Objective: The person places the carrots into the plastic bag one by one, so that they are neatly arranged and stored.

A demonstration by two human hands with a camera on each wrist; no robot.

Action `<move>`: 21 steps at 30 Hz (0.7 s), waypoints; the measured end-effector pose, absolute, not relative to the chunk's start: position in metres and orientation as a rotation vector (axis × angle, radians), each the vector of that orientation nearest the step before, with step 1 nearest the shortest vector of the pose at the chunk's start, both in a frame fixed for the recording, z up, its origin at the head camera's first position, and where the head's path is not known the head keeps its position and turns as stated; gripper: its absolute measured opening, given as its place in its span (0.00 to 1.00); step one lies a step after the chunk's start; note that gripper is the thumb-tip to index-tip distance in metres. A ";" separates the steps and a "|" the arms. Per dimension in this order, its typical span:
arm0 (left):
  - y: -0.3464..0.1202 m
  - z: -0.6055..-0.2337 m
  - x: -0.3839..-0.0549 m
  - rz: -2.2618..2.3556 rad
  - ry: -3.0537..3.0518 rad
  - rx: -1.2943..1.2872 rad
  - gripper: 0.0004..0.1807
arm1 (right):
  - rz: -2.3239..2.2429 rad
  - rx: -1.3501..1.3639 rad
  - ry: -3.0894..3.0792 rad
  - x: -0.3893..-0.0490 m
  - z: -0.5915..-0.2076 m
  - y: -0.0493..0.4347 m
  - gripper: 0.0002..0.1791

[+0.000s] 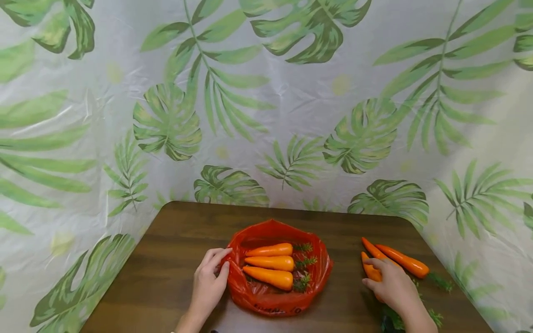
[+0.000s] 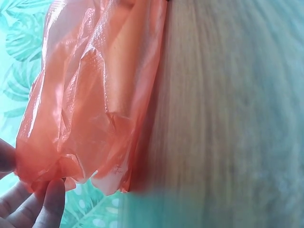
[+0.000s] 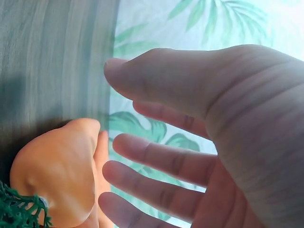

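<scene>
A red plastic bag [image 1: 283,305] lies on the table with its mouth spread wide. Inside it, three orange carrots [image 1: 270,262] with green tops rest side by side, tips to the left. My left hand [image 1: 209,280] pinches the bag's left rim; in the left wrist view the fingertips [image 2: 52,202] and thumb have the gathered red plastic between them. On the right, my right hand [image 1: 393,284] hovers over a group of loose carrots [image 1: 404,260], fingers spread and apart from the thumb. In the right wrist view, a carrot [image 3: 57,171] lies beyond the fingertips, with a gap between.
The dark brown wooden table [image 1: 158,277] has rounded far corners. Behind it hangs a pale sheet [image 1: 300,106] printed with green leaves. Green carrot tops [image 1: 440,281] stick out near the table's right edge. Dark lettering marks the bag's front.
</scene>
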State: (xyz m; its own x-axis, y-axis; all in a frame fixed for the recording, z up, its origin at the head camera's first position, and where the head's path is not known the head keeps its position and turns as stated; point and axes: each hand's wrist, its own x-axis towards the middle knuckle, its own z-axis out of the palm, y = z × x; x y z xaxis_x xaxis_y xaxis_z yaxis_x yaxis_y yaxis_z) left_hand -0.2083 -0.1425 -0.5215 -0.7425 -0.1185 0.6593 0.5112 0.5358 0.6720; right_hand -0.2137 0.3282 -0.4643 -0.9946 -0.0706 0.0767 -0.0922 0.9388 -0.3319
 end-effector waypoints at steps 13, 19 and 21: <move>-0.145 -0.522 -0.209 -1.233 -2.109 -0.301 0.20 | 0.522 0.048 -3.107 -0.220 -0.475 0.330 0.36; -0.146 -0.524 -0.210 -1.222 -2.088 -0.313 0.20 | 0.516 0.054 -3.113 -0.221 -0.476 0.330 0.34; -0.146 -0.523 -0.210 -1.224 -2.084 -0.316 0.20 | 0.519 0.051 -3.113 -0.222 -0.476 0.329 0.34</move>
